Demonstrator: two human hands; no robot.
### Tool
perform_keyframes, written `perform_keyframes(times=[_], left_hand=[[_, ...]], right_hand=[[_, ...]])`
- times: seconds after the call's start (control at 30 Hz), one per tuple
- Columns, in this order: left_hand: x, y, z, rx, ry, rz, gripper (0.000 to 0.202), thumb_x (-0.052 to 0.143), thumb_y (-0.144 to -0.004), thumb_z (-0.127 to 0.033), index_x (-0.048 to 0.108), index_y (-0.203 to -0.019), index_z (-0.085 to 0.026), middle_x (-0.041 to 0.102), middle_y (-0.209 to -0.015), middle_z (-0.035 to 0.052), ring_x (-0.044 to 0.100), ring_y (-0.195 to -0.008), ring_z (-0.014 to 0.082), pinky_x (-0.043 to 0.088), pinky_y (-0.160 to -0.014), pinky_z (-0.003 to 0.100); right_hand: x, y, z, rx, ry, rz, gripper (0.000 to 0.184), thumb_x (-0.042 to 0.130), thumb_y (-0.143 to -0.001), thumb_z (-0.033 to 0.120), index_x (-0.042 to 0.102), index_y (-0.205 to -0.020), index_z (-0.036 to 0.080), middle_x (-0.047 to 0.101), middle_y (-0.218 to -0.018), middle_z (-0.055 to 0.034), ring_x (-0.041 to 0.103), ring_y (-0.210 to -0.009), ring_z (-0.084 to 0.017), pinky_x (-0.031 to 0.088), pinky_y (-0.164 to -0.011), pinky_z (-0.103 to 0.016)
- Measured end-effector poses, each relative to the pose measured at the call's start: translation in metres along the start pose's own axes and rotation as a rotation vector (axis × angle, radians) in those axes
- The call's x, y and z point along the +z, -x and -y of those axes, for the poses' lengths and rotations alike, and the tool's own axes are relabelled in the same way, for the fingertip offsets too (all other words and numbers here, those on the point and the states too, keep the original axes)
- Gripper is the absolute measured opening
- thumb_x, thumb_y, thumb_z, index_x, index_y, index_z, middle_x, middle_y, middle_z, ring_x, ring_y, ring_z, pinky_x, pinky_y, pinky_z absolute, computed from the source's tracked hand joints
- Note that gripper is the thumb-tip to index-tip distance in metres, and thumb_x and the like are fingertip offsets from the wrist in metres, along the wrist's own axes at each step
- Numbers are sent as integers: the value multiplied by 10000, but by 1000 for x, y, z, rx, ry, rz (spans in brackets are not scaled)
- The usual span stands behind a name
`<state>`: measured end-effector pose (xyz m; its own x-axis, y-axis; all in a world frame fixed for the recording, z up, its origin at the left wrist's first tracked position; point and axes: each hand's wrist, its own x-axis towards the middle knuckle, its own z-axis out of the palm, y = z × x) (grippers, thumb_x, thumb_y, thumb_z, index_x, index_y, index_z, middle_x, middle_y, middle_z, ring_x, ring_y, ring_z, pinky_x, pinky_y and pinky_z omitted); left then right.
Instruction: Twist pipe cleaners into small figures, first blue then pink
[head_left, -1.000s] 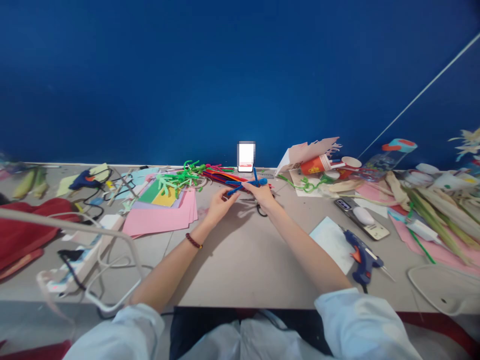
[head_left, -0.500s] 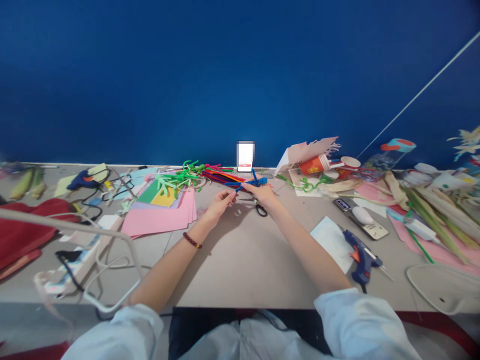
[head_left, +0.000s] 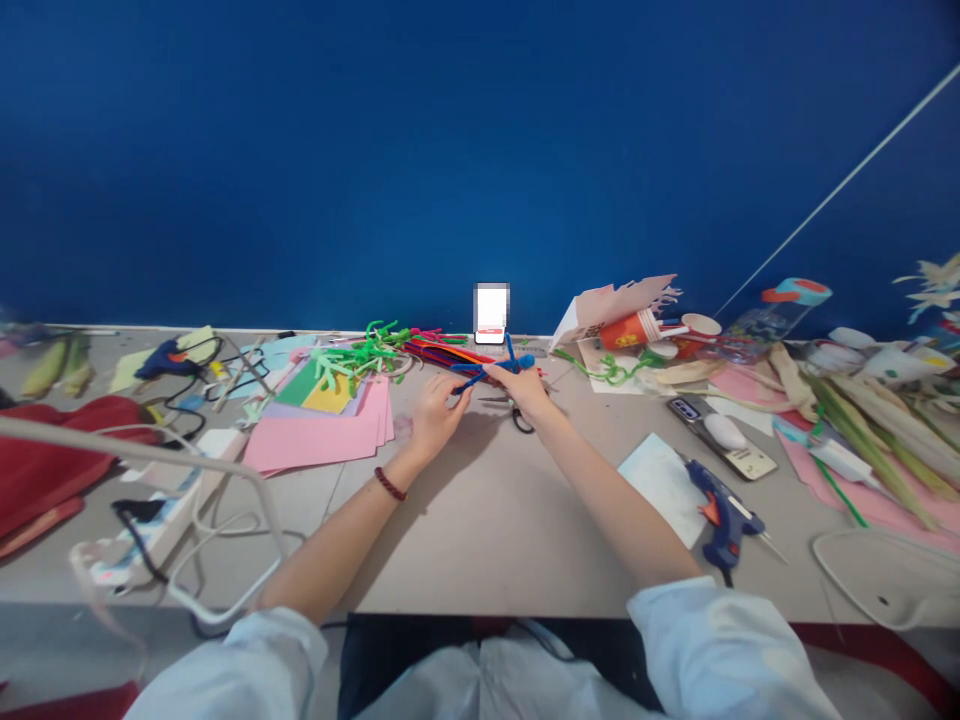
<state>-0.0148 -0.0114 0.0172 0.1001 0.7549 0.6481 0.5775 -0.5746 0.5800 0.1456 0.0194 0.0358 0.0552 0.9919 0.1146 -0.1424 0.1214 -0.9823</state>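
Since half a second ago the left hand [head_left: 435, 410] has dropped slightly toward the person, its fingers pinching the near-left end of the blue pipe cleaner [head_left: 472, 377]. The right hand [head_left: 525, 388] stays put, pinching its middle. The piece sits just in front of the white screen [head_left: 491, 312], above the bench [head_left: 487, 510]. Its long axis runs from near-left to far-right, and a short stub points up toward the screen.

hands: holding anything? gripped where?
Both hold one blue pipe cleaner. The right hand pinches it near the twisted end; the left hand has its fingertips on the straight end.
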Motion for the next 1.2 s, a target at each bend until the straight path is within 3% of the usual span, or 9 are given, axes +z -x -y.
perform_keyframes(times=[0.23,0.47,0.73,0.93,1.03,1.2], left_hand=[[-1,0,-3,-92,71,2,193,533,-850,-344,639,-925,-201,625,-858,55,540,-741,163,420,-707,283],[-1,1,-5,-110,92,-25,194,540,-848,-333,646,-950,-206,625,-857,52,541,-721,159,424,-692,282],[0,0,1,-48,111,-62,173,537,-850,-309,657,-910,-201,628,-890,70,566,-789,171,444,-715,297],[-2,1,-5,-60,114,-9,193,522,-856,-337,649,-882,-195,607,-842,58,540,-740,154,427,-696,283],[1,0,-7,-148,238,63,240,498,-866,-371,619,-782,-182,567,-745,34,501,-662,131,392,-613,257],[6,-5,-2,-479,731,212,344,559,-802,-480,545,-668,-163,463,-569,-19,423,-514,90,351,-513,229]], right_hand=[[-1,0,-1,42,-49,51,287,769,-571,407,621,-699,197,640,-642,-6,604,-621,-156,524,-629,-303],[-1,3,-4,213,-84,185,340,806,-540,382,685,-779,172,694,-776,-60,633,-686,-170,541,-649,-312],[4,6,0,208,-88,185,288,796,-550,363,681,-736,175,675,-724,-38,620,-676,-159,519,-661,-306],[5,7,-1,161,-70,213,256,793,-544,345,685,-719,192,677,-728,-19,612,-683,-149,508,-690,-306],[3,7,-1,137,-37,250,243,777,-570,347,691,-736,193,685,-752,-19,619,-719,-155,501,-722,-312],[0,9,5,102,43,287,267,747,-612,385,695,-773,179,695,-796,-36,623,-780,-167,484,-771,-322]])
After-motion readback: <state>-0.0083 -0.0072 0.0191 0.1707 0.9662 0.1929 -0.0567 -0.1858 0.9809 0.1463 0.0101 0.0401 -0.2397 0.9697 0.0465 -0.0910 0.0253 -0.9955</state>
